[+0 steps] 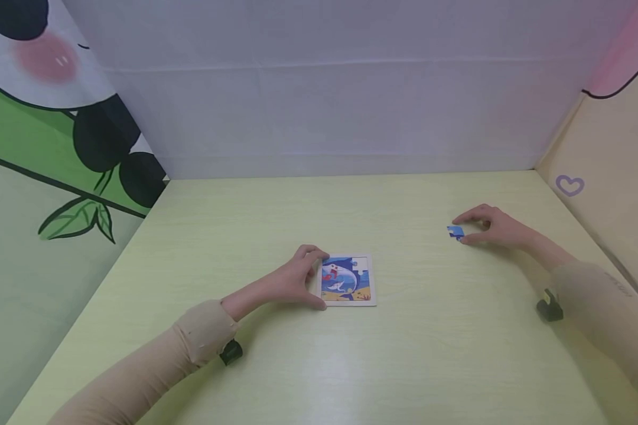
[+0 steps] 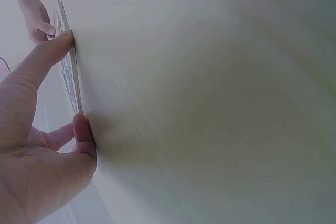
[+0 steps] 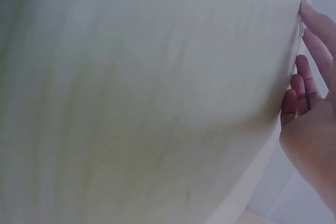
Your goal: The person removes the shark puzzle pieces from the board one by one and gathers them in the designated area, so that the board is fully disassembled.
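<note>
A small square jigsaw puzzle (image 1: pixel 347 289) with a white frame lies flat on the table, showing a blue-and-white dolphin over a sandy bottom. White backing shows at its upper right. My left hand (image 1: pixel 296 277) grips the left side of the frame, thumb at the near corner and fingers at the far corner; the left wrist view has the frame's edge (image 2: pixel 76 80) between them. Off to the right, my right hand (image 1: pixel 497 229) holds a blue puzzle piece (image 1: pixel 455 231) between thumb and fingers, at the table surface. Edge-on in the right wrist view, the piece is barely visible.
Both hands are over a pale wood-grain table (image 1: pixel 414 360). A whitish cloth wall (image 1: pixel 340 118) rises behind it. Printed panels stand at both sides, the left with a green leaf (image 1: pixel 77 218), the right with a purple heart (image 1: pixel 570 185).
</note>
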`<action>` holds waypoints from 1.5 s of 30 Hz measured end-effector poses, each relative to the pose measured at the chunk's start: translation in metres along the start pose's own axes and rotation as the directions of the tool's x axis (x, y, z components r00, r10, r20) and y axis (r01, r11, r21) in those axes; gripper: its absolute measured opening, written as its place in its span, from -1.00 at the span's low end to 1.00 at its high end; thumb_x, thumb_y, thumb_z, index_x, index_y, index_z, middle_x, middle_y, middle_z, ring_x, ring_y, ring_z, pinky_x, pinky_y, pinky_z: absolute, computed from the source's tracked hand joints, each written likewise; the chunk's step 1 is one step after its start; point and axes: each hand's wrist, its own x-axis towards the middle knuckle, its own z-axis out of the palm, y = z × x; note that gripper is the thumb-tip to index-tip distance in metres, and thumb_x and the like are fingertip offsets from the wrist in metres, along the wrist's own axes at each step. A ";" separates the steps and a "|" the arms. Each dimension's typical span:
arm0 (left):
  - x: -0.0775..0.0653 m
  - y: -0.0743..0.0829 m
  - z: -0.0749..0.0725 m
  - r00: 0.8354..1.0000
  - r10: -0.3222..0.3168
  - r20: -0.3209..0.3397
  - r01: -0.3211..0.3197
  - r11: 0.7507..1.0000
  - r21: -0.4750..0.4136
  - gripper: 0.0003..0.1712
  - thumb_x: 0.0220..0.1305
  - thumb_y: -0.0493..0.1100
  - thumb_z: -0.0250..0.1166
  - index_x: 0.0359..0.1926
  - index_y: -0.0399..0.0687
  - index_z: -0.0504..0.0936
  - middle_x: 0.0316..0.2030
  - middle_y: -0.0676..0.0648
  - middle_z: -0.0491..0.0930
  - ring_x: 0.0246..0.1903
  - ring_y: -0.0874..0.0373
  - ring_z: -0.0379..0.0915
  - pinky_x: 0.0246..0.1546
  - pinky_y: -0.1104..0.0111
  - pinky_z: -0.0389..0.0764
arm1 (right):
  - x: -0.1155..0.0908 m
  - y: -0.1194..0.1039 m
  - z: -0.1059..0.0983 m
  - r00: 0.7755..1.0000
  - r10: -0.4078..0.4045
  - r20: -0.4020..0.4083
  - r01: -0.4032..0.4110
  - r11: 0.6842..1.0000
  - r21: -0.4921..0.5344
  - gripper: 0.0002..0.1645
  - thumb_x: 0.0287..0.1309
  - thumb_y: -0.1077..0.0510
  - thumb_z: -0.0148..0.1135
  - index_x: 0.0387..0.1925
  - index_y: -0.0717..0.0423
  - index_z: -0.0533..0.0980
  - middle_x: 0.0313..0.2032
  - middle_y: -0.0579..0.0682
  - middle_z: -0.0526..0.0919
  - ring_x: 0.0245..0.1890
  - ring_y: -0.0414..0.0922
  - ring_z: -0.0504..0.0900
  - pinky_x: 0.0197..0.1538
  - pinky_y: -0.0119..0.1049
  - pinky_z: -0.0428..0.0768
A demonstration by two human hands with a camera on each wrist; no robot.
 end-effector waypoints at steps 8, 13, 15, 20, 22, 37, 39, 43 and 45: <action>0.001 -0.001 0.002 1.000 0.000 -0.002 0.000 1.000 -0.008 0.15 -0.15 0.02 0.63 0.44 -0.06 0.21 0.41 -0.11 0.05 -0.02 0.12 0.35 -0.02 0.32 0.48 | 0.002 -0.008 -0.004 0.999 -0.038 0.034 0.039 0.998 -0.045 -0.36 0.05 0.04 0.48 0.17 0.13 0.54 0.23 0.24 0.48 0.26 0.18 0.32 0.25 0.14 0.27; 0.002 -0.002 0.002 1.000 -0.004 -0.005 0.003 1.000 -0.006 0.15 -0.15 0.02 0.63 0.44 -0.05 0.22 0.41 -0.10 0.05 -0.03 0.12 0.35 -0.02 0.33 0.49 | 0.006 -0.026 -0.003 0.999 -0.027 0.043 0.029 0.999 -0.035 -0.29 0.10 0.01 0.44 0.25 0.16 0.46 0.29 0.25 0.46 0.35 0.24 0.29 0.37 0.26 0.15; 0.002 -0.001 0.002 1.000 -0.006 -0.003 0.006 1.000 -0.007 0.14 -0.14 0.02 0.63 0.44 -0.05 0.21 0.41 -0.09 0.05 -0.03 0.12 0.35 -0.02 0.33 0.49 | 0.008 -0.034 0.001 0.999 -0.006 0.033 0.007 1.000 -0.023 -0.27 0.15 -0.04 0.39 0.29 0.14 0.42 0.31 0.24 0.43 0.36 0.23 0.29 0.36 0.25 0.18; 0.002 -0.001 0.002 1.000 -0.005 -0.009 0.005 1.000 -0.003 0.14 -0.14 0.02 0.63 0.43 -0.07 0.22 0.40 -0.10 0.06 -0.03 0.13 0.35 -0.03 0.33 0.49 | 0.018 -0.062 0.023 1.000 -0.006 -0.026 0.005 1.000 -0.021 -0.23 0.21 -0.11 0.33 0.35 0.13 0.36 0.31 0.22 0.44 0.36 0.21 0.32 0.33 0.26 0.26; 0.002 -0.001 0.002 1.000 -0.003 -0.009 0.003 1.000 -0.002 0.15 -0.14 0.02 0.63 0.44 -0.07 0.21 0.40 -0.09 0.07 -0.03 0.13 0.34 -0.03 0.34 0.49 | 0.022 -0.075 0.034 0.999 -0.014 -0.045 0.014 1.000 -0.017 -0.22 0.20 -0.12 0.33 0.36 0.11 0.35 0.31 0.19 0.45 0.36 0.19 0.32 0.33 0.26 0.27; 0.004 0.001 0.003 1.000 -0.007 -0.008 0.007 1.000 -0.003 0.18 -0.14 0.03 0.63 0.46 -0.07 0.18 0.40 -0.09 0.08 -0.05 0.14 0.33 -0.05 0.36 0.48 | 0.029 -0.151 0.101 0.988 -0.143 -0.062 0.144 0.990 0.010 -0.24 0.10 -0.03 0.42 0.33 -0.02 0.41 0.26 0.05 0.53 0.33 0.11 0.37 0.38 0.30 0.10; 0.005 0.002 0.004 1.000 -0.009 -0.006 0.009 1.000 0.002 0.18 -0.14 0.03 0.63 0.46 -0.07 0.18 0.39 -0.09 0.08 -0.05 0.15 0.33 -0.05 0.36 0.48 | 0.026 -0.157 0.109 0.987 -0.147 -0.064 0.148 0.989 0.008 -0.26 0.10 -0.02 0.42 0.31 -0.02 0.43 0.25 0.04 0.54 0.32 0.10 0.38 0.38 0.30 0.09; 0.005 0.003 0.003 1.000 -0.005 -0.007 0.005 1.000 0.003 0.17 -0.13 0.03 0.63 0.46 -0.08 0.18 0.39 -0.09 0.08 -0.05 0.15 0.33 -0.06 0.37 0.48 | 0.023 -0.167 0.122 0.988 -0.140 -0.067 0.140 0.990 -0.009 -0.30 0.11 0.00 0.42 0.29 -0.02 0.46 0.21 0.01 0.57 0.28 0.07 0.41 0.36 0.26 0.15; 0.005 0.003 0.003 1.000 -0.002 -0.008 0.002 1.000 0.001 0.17 -0.13 0.03 0.63 0.45 -0.08 0.18 0.38 -0.09 0.08 -0.05 0.15 0.33 -0.06 0.37 0.48 | 0.022 -0.170 0.128 0.987 -0.149 -0.065 0.147 0.988 -0.036 -0.32 0.10 0.01 0.43 0.27 -0.01 0.48 0.19 0.01 0.59 0.26 0.06 0.43 0.33 0.24 0.21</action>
